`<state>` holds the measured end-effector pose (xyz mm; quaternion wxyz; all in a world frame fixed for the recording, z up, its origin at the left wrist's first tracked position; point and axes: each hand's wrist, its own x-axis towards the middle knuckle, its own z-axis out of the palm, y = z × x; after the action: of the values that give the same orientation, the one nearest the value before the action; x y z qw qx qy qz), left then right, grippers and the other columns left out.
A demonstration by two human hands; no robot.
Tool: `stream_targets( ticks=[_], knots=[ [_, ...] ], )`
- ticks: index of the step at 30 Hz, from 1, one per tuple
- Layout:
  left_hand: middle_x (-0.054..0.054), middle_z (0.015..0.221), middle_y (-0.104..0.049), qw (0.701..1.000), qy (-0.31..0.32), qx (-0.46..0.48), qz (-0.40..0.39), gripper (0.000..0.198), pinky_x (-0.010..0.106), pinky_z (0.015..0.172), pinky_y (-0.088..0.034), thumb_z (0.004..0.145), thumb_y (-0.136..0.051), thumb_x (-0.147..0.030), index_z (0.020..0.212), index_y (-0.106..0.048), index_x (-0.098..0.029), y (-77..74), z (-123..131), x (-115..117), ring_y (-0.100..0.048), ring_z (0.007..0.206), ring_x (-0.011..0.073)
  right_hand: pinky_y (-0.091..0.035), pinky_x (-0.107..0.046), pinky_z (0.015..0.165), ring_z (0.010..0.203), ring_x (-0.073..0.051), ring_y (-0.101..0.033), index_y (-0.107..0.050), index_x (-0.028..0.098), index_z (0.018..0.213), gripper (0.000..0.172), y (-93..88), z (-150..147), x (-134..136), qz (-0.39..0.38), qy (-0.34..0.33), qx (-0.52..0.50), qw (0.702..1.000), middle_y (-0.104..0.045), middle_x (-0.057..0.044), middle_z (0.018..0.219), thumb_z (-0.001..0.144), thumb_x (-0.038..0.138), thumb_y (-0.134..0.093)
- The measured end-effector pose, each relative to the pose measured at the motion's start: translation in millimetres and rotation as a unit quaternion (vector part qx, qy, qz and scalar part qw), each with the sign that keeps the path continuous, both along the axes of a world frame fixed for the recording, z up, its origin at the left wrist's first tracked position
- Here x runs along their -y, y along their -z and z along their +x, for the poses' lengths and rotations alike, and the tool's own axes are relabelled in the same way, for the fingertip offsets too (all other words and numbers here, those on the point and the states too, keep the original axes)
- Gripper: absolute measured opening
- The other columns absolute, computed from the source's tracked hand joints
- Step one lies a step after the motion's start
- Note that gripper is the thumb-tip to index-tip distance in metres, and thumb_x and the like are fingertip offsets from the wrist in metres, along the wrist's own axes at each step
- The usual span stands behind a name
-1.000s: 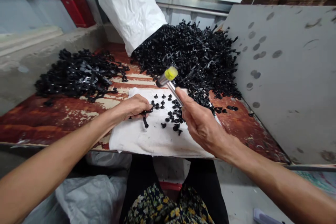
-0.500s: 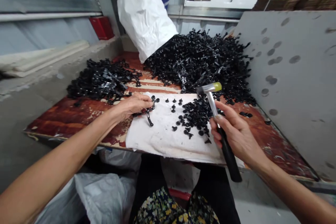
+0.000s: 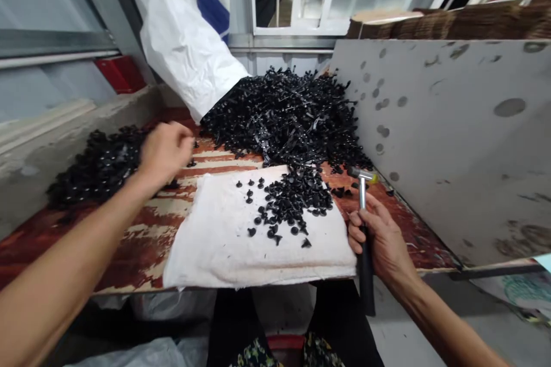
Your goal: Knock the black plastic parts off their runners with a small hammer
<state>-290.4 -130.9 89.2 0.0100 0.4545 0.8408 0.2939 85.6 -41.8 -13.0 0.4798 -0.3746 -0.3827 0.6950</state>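
My right hand (image 3: 373, 228) is wrapped round the black handle of a small hammer (image 3: 362, 206) with a metal neck and a yellow face on one end of its head. It holds the hammer upright at the right edge of a white cloth (image 3: 202, 252). My left hand (image 3: 166, 152) is over the inner edge of the left pile of black plastic parts (image 3: 101, 163). Motion blurs its curled fingers, and whether anything is in them cannot be seen. On the cloth lie many small black round-headed pieces (image 3: 297, 198), a few apart from the heap.
Behind the cloth rises a large heap of black strap-like parts (image 3: 288, 114), spilling from a white sack (image 3: 185, 40). A spotted grey board (image 3: 434, 126) walls off the right side. The worn red-brown tabletop (image 3: 142, 241) ends at its front edge above my legs.
My left hand has gone from the cloth leftward to the left pile; the black strap part it held is no longer visible in it. The hammer is lower, and the view has turned right.
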Motion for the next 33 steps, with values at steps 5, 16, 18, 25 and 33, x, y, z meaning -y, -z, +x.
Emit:
stream_targets(
  ticks=[5, 16, 18, 25, 33],
  knots=[
    [0.006, 0.091, -0.07, 0.979, 0.176, -0.035, -0.101, 0.018, 0.031, 0.081, -0.042, 0.083, -0.052, -0.032, 0.092, -0.065, -0.022, 33.2, 84, -89, -0.063, 0.093, 0.0253, -0.033, -0.014, 0.029, 0.038, -0.006, -0.038, -0.046, 0.027, 0.117, 0.066, -0.7, 1, -1, -0.019, -0.01, -0.011, 1.0, -0.052, 0.012, 0.057, 0.061, 0.033, -0.08],
    [0.015, 0.097, -0.069, 0.992, 0.083, 0.088, -0.022, 0.029, 0.037, 0.082, -0.047, 0.066, -0.073, -0.024, 0.089, -0.056, -0.018, 43.4, 124, -197, -0.063, 0.103, 0.0322, -0.032, -0.012, 0.028, 0.037, -0.004, -0.036, -0.047, 0.027, 0.117, 0.067, 3.9, 7, -5, -0.04, -0.025, -0.065, 0.997, -0.053, 0.011, 0.06, 0.062, 0.036, -0.084],
    [0.008, 0.079, -0.067, 0.985, 0.083, 0.149, -0.005, 0.025, 0.033, 0.071, -0.049, 0.064, -0.073, -0.026, 0.077, -0.052, -0.02, 37.0, 113, -196, -0.065, 0.086, 0.0261, -0.032, -0.012, 0.029, 0.037, -0.004, -0.037, -0.048, 0.028, 0.117, 0.065, 4.4, 8, -5, -0.043, -0.026, -0.073, 0.996, -0.053, 0.011, 0.061, 0.063, 0.035, -0.083],
    [-0.004, 0.06, -0.051, 0.937, 0.121, 0.323, 0.059, 0.021, 0.03, 0.055, -0.05, 0.063, -0.067, -0.024, 0.071, -0.049, -0.019, 6.2, 81, -167, -0.051, 0.053, 0.0115, -0.032, -0.012, 0.029, 0.038, -0.004, -0.038, -0.049, 0.028, 0.115, 0.061, 4.5, 8, -6, -0.04, -0.027, -0.084, 0.995, -0.052, 0.011, 0.061, 0.064, 0.032, -0.082],
    [-0.004, 0.066, -0.057, 0.924, 0.249, 0.282, 0.062, 0.019, 0.021, 0.056, -0.039, 0.059, -0.075, -0.02, 0.074, -0.064, -0.016, 8.9, 113, -149, -0.05, 0.063, 0.0098, -0.034, -0.012, 0.028, 0.038, -0.005, -0.038, -0.048, 0.027, 0.114, 0.061, 3.7, 7, -4, -0.033, -0.019, -0.085, 0.996, -0.052, 0.012, 0.059, 0.062, 0.027, -0.082]
  ],
)
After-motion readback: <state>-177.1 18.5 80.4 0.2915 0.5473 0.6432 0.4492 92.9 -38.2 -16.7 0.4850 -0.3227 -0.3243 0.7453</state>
